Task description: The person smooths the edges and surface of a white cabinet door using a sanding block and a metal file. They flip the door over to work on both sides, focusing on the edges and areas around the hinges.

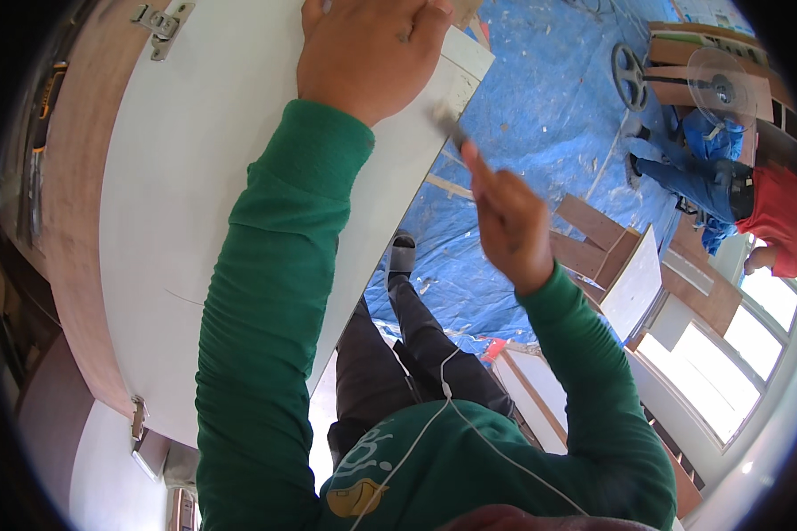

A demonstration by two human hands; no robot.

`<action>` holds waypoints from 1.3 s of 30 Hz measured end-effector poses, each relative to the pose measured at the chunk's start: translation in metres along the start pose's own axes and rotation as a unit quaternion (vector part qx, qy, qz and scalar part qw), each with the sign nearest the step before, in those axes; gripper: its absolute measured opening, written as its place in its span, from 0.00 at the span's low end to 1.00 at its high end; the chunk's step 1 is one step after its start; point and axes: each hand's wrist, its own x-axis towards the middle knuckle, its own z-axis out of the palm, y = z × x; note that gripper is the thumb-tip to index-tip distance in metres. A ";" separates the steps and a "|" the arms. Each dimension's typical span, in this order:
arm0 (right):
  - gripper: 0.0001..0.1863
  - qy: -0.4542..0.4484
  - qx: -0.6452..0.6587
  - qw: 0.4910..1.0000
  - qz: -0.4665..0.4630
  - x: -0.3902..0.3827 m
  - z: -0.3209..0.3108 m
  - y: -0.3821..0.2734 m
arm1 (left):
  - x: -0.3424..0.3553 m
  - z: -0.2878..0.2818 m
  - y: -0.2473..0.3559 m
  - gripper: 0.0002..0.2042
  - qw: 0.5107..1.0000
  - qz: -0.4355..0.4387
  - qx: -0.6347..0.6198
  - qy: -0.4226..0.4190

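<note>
A white panel (168, 221) with metal hinges (162, 26) lies beneath my left forearm, bordered by plain wood along its left. My left hand (367, 55) is at its top end, fingers bent, tips partly out of frame, so what they grip is unclear. My right hand (509, 221) is closed on a hand tool (450, 124) with a dark middle and pale tip, blurred beside the panel's right edge; its exact kind cannot be made out.
A blue tarp (522, 133) covers the floor, with wooden boards (584, 221) and a standing fan (717, 88) at right. Another person (770, 212) in a red top is by the windows (708, 372). A long orange-black tool (49, 97) lies at far left.
</note>
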 end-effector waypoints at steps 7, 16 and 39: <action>0.33 -0.009 0.041 0.999 0.024 0.015 0.004 -0.013 | -0.001 -0.001 0.000 0.14 1.000 0.004 -0.017 0.016; 0.29 -0.010 0.018 0.999 0.030 -0.012 -0.001 -0.023 | -0.003 0.001 -0.002 0.17 0.999 -0.024 -0.033 0.022; 0.29 0.041 0.037 0.997 0.048 0.036 0.002 -0.006 | 0.002 0.000 0.002 0.22 0.997 -0.048 -0.062 0.008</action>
